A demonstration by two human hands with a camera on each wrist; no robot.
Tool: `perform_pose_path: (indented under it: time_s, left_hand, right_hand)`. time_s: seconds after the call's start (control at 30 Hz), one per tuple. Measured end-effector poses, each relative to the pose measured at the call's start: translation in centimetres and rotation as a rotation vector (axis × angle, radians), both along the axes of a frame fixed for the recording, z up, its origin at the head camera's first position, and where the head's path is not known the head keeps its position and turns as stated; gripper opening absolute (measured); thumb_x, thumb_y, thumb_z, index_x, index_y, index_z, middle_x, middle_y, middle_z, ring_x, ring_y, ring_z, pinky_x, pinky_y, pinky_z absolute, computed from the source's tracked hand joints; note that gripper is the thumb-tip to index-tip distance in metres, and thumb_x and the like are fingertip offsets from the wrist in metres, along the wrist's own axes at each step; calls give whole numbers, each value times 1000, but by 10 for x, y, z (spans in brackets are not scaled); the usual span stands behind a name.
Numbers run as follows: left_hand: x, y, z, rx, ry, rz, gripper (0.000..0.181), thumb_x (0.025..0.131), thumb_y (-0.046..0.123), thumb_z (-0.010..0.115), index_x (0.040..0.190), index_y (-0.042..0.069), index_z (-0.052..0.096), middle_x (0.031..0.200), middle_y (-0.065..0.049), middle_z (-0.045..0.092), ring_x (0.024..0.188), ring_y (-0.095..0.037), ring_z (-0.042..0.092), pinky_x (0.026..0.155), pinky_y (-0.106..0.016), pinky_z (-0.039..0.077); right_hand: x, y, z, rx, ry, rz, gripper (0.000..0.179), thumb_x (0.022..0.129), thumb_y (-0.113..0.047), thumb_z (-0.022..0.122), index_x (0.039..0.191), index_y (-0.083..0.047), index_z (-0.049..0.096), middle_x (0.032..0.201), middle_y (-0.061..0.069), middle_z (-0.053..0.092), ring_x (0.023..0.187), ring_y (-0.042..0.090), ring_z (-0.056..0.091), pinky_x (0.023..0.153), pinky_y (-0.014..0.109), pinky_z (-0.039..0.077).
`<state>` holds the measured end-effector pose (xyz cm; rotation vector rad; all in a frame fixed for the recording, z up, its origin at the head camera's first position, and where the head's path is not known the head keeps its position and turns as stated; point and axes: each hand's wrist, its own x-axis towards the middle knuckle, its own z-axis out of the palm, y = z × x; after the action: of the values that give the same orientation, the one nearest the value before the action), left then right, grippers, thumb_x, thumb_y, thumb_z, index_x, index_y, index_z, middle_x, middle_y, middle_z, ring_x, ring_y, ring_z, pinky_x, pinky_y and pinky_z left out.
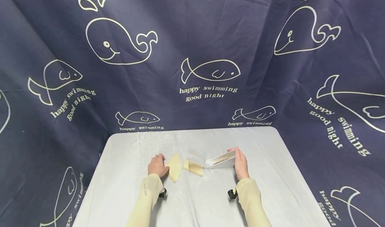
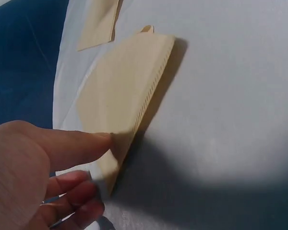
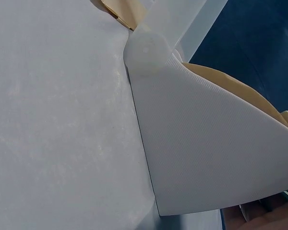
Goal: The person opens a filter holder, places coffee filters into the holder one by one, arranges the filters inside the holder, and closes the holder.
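My left hand (image 1: 157, 165) pinches the lower tip of a cream paper coffee filter (image 2: 120, 86), a fan shape with a crimped seam; the thumb lies on top and the index finger is hidden behind the paper. On the right, my right hand (image 1: 240, 163) grips the wide end of a white fan-shaped filter case (image 3: 206, 143), which stands on its edge. Its translucent lid (image 3: 175, 28) is swung out to the left from the narrow end. Inside the case, cream filter paper (image 3: 230, 88) shows along the opening.
Between the hands a second cream paper piece (image 1: 193, 168) lies near the lid. The white-covered table (image 1: 210, 203) reaches back to a dark blue curtain (image 1: 168, 40) printed with whales and fish. Each wrist carries a small black camera (image 1: 232, 194).
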<state>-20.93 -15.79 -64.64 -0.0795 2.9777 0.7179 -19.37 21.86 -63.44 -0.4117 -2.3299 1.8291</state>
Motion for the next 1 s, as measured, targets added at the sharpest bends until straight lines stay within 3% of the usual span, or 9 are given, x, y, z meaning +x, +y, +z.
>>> perform_pose_path:
  time_s: [0.13, 0.3, 0.6, 0.83, 1.0]
  left_hand:
    - [0, -5, -2, 62, 1, -29, 30, 82, 15, 83, 98, 5, 59, 81, -6, 57, 76, -24, 53, 71, -43, 48]
    - [2, -7, -6, 112, 16, -45, 22, 82, 10, 81, 88, 8, 60, 75, -1, 54, 69, -18, 48, 65, -35, 42]
    - [3, -10, -11, 208, 10, 10, 34, 81, 12, 86, 101, 7, 60, 82, -3, 56, 72, -17, 50, 70, -36, 43]
    - [7, -12, -13, 205, 36, -25, 13, 89, 13, 78, 90, 12, 66, 72, 2, 55, 66, -15, 48, 64, -31, 40]
    - [10, -12, -14, 239, 37, -52, 10, 97, 12, 71, 88, 13, 66, 73, 5, 57, 68, -11, 49, 65, -28, 41]
  right_hand:
    - [-1, 0, 0, -1, 5, -1, 70, 112, -51, 23, 124, 1, 68, 126, 27, 67, 125, 38, 58, 111, 41, 36]
    - [-1, 1, -1, -11, 2, 2, 70, 112, -51, 23, 126, 1, 67, 126, 26, 67, 124, 37, 58, 111, 40, 36]
    - [0, 0, -3, -4, -2, 5, 70, 112, -53, 22, 126, 0, 67, 126, 26, 67, 123, 38, 59, 111, 43, 37]
    - [-1, 0, -4, -9, -8, -4, 71, 111, -54, 23, 124, 0, 68, 125, 27, 67, 123, 37, 58, 112, 41, 35]
    - [0, 0, -2, -4, -11, -9, 72, 111, -55, 24, 123, 1, 68, 125, 27, 67, 125, 38, 58, 113, 43, 35]
